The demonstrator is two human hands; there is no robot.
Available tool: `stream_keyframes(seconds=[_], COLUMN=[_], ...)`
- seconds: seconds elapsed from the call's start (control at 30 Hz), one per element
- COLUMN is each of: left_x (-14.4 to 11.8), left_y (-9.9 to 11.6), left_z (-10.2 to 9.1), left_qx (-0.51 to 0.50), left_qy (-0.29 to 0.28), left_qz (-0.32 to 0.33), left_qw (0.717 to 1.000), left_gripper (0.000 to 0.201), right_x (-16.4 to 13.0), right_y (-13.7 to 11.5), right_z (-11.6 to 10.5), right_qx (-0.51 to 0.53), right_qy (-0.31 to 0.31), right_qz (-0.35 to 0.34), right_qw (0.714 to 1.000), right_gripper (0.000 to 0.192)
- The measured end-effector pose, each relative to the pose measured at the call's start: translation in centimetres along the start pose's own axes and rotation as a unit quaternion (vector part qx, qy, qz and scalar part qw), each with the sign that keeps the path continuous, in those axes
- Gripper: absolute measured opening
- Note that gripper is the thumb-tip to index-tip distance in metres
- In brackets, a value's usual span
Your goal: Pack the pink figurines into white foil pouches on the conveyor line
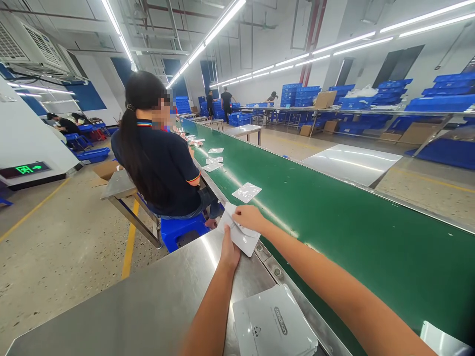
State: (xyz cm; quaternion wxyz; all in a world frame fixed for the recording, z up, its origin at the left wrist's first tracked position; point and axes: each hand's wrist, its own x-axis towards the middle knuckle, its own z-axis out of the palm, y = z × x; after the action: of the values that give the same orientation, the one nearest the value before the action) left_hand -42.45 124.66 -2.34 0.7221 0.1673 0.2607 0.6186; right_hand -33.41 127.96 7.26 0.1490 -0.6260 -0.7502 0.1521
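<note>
A white flat pouch [247, 241] is up in front of me, over the corner where the steel table meets the belt. My left hand [229, 251] grips its lower left side, thumb on the front. With fingers curled, my right hand [248, 216] pinches the pouch's upper part; whether a smaller item is between those fingers is hidden. A stack of printed white pouches [272, 321] lies on the table below my forearms. On the green conveyor belt [326, 212], just beyond my hands, rests another pouch [247, 192].
A co-worker [159, 153] sits on a blue stool [181, 232] at the left of the belt. More flat packets [214, 160] lie farther up it. One white pouch [441, 341] is at the lower right. The steel table [148, 306] spans the front; blue crates [441, 99] stand far right.
</note>
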Motion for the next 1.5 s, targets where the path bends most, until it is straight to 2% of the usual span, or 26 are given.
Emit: stream_keyframes(seconds=[0.13,0.33,0.5,0.57,0.63,0.73,0.87,1.0,1.1,1.27,1.37,1.5], left_x=[-0.3,0.2,0.7,0.9,1.1,1.1,1.1,1.2,1.4,1.2,0.8,0.3], left_y=[0.2,-0.1,-0.1,-0.1,-0.1,-0.1,-0.1,-0.1,-0.2,-0.5,-0.5,-0.3], left_z=[0.0,-0.5,-0.9,-1.1,-1.2,-1.1,-0.6,-0.7,-0.9,-0.7,-0.4,-0.5], left_qx=[0.053,0.05,0.046,0.05,0.046,0.041,0.04,0.039,0.036,0.037,0.018,0.007], left_qy=[-0.014,0.05,0.037,0.049,0.054,0.07,0.087,0.095,0.103,0.083,0.046,-0.039], left_qz=[0.003,0.008,-0.016,-0.015,-0.009,-0.01,-0.013,-0.006,0.001,0.003,0.005,0.004], left_qw=[0.999,0.997,0.998,0.997,0.997,0.997,0.995,0.995,0.994,0.996,0.999,0.999], left_gripper=[0.04,0.034,0.037,0.039,0.039,0.038,0.032,0.029,0.028,0.028,0.027,0.037], right_x=[-0.3,-0.5,-1.1,-0.6,0.6,2.8,4.5,3.9,2.6,0.2,-0.5,-0.8], right_y=[-0.1,3.5,3.6,3.9,4.7,6.5,7.7,7.4,7.0,4.4,2.0,-0.1], right_z=[1.3,1.1,2.6,2.7,2.3,1.5,1.5,1.2,-0.5,-2.9,-2.2,0.2], right_qx=[0.075,0.094,0.09,0.068,0.025,-0.058,-0.129,-0.131,-0.104,0.002,0.073,0.143], right_qy=[-0.029,0.084,0.01,0.005,0.023,0.036,-0.012,-0.026,-0.007,-0.023,-0.055,-0.086], right_qz=[-0.018,0.034,-0.028,-0.026,0.007,0.059,0.076,0.093,0.107,0.063,0.031,0.02], right_qw=[0.997,0.991,0.995,0.997,0.999,0.996,0.989,0.987,0.989,0.998,0.995,0.986], right_gripper=[0.037,0.042,0.043,0.045,0.046,0.038,0.03,0.03,0.025,0.024,0.02,0.02])
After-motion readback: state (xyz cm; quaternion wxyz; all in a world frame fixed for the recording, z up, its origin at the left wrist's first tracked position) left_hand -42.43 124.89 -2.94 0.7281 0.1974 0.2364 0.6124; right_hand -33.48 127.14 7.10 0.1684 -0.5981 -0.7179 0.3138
